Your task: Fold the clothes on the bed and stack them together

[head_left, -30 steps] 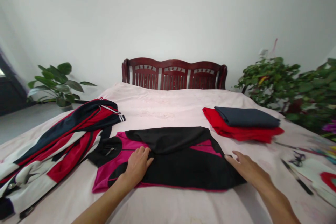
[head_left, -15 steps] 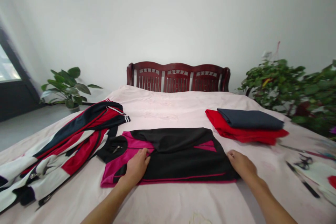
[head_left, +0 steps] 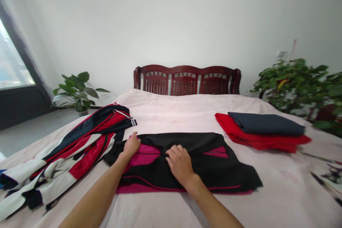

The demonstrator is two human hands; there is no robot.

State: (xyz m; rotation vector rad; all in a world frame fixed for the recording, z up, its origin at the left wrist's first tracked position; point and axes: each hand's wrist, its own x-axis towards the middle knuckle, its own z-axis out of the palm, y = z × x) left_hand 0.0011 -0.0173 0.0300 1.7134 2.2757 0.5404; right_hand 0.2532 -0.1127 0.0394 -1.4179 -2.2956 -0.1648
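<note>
A black jacket with magenta panels (head_left: 203, 171) lies folded on the bed in front of me, its collar end to the left. My left hand (head_left: 132, 145) is at the shoulder by the collar, fingers closed on the far edge of the cloth. Over the middle of the garment, my right hand (head_left: 180, 164) has curled fingers gathering the black fabric, which creases beside the thumb. A black sleeve end sticks out at the jacket's lower right corner. The forearms and left hand cover part of the collar end.
Rumpled navy, red and white jackets (head_left: 88, 146) lie to the left. Folded dark blue cloth (head_left: 267, 124) rests on folded red cloth (head_left: 269, 143) at the right. Scissors (head_left: 333, 174) and a black-handled knife (head_left: 324, 185) lie at the right edge. Potted plants (head_left: 77, 91) flank the bed.
My left hand has gone from the chest to the far shoulder. My right hand has left the hem and moved left to the jacket's middle. The sleeve end now juts out at right.
</note>
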